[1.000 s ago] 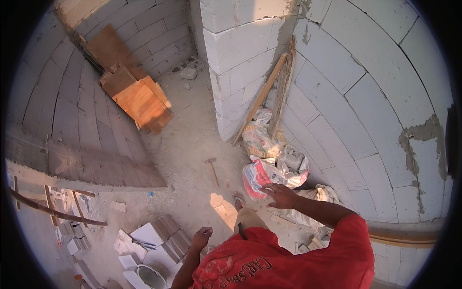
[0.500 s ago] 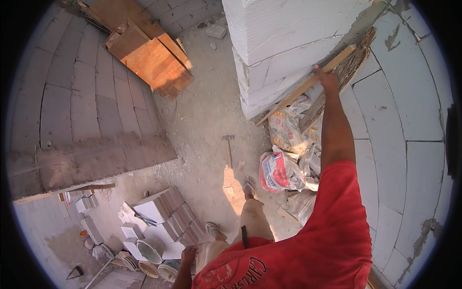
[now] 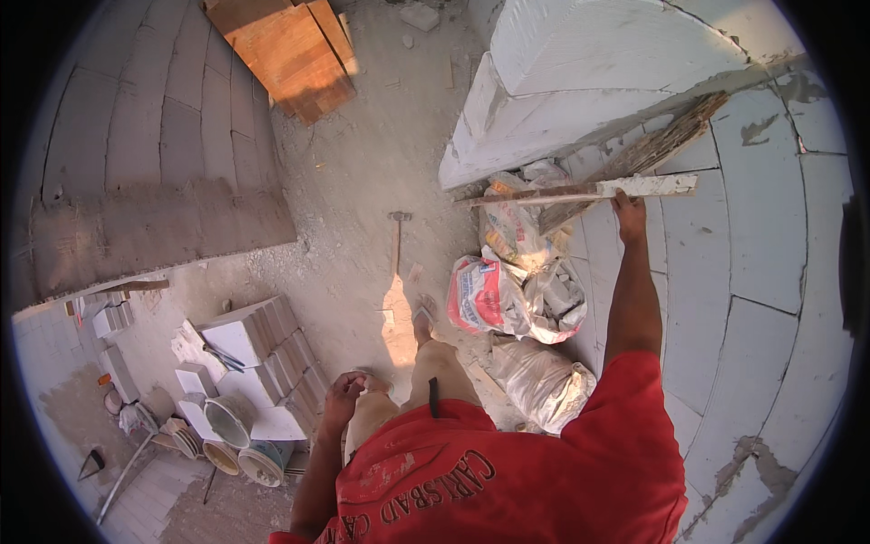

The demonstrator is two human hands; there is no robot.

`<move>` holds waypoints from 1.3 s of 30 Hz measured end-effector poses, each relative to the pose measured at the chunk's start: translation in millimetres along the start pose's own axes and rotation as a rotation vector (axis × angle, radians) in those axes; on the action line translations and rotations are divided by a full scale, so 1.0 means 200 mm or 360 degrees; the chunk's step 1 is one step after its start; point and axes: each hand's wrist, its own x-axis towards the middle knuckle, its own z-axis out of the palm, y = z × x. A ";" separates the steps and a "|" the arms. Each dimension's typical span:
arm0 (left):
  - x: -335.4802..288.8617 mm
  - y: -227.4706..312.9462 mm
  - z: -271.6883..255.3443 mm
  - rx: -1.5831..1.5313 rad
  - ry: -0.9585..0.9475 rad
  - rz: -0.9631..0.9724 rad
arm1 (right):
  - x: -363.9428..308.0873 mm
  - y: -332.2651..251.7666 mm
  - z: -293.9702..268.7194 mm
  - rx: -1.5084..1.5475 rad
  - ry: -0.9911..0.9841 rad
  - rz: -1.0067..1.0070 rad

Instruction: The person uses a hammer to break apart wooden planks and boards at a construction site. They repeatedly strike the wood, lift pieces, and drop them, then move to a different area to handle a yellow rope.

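Observation:
My right hand (image 3: pixel 628 210) reaches out at arm's length and grips the end of a long pale wooden plank (image 3: pixel 580 192). The plank leans across the corner of a white block wall (image 3: pixel 589 82). A second, rougher brown plank (image 3: pixel 645 152) leans just behind it. My left hand (image 3: pixel 343 395) hangs by my thigh with loosely curled fingers and holds nothing. I wear a red shirt, and my feet stand on dusty ground.
Several filled sacks (image 3: pixel 494 295) lie below the planks against the block wall. A hammer (image 3: pixel 397 238) lies on the ground ahead. White blocks (image 3: pixel 258 349) and buckets (image 3: pixel 227 422) sit at lower left. Orange-brown boards (image 3: pixel 290 50) lie at the top.
My right hand rose from near the sacks to the leaning plank and closed on its end. The view swung, and my left hand stayed low by my leg.

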 end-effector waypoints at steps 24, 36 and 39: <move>0.00 -0.09 -0.23 0.0132 0.0152 -0.0054 | 0.05 -0.10 0.59 -0.1531 0.0348 -0.0190; -0.24 -0.52 -0.39 0.0040 0.0282 -0.0275 | 0.51 -0.13 0.36 -0.1413 -0.0199 -0.0414; -0.39 -0.83 -0.38 0.0010 0.0337 -0.0443 | 0.47 -0.13 0.46 -0.0089 -0.0179 0.0001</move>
